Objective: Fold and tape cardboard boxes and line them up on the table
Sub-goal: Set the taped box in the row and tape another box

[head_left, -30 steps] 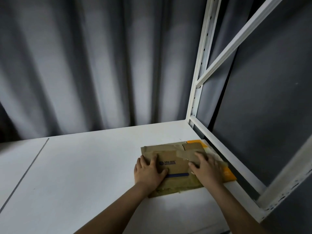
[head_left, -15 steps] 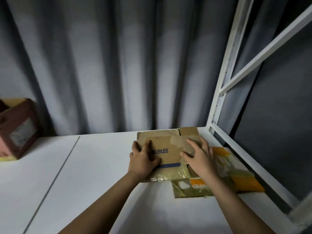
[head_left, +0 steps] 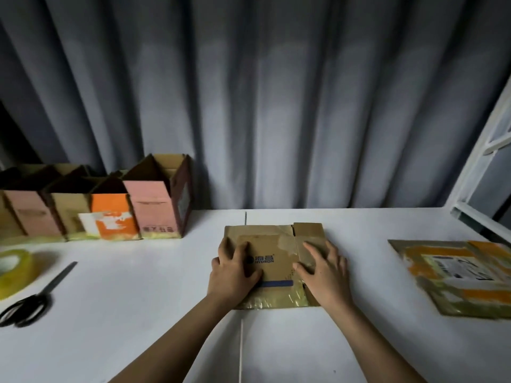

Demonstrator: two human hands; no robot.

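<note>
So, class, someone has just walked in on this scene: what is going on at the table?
A person is working on a flattened cardboard box in the middle of the white table, with the left hand and right hand resting flat on it. A row of folded boxes stands at the back left. Tape and scissors lie at the left, and more flat cardboard waits at the right.

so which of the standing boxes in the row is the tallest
The pink box at the right end of the row, nearest the flat cardboard; its open top rises above the orange box and the others to its left.
</note>
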